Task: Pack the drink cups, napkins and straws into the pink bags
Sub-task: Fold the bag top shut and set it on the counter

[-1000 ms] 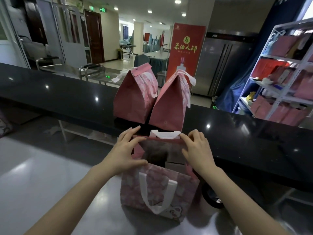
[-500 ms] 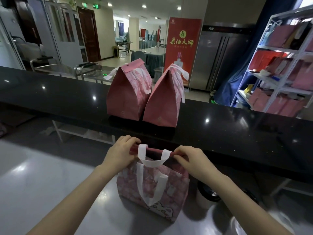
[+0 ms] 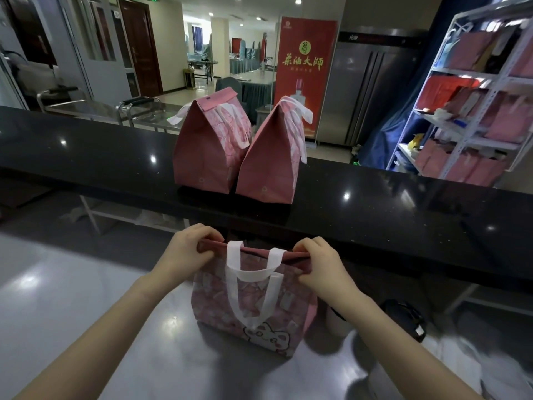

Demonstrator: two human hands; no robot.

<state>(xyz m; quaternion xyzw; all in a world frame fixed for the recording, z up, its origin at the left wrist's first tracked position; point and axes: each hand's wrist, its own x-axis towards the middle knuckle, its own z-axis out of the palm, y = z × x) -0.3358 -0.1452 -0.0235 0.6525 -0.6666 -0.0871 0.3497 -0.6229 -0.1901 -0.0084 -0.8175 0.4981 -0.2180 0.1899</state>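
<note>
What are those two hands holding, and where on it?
The near pink bag, by its closed top edge: left hand pinches the left end, right hand the right end.

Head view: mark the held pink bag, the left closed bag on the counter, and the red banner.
Held pink bag point(image 3: 259, 310): head view, patterned front panel.
Left closed bag point(image 3: 202, 157): head view, plain side panel.
Red banner point(image 3: 317, 34): head view, upper red field.
</note>
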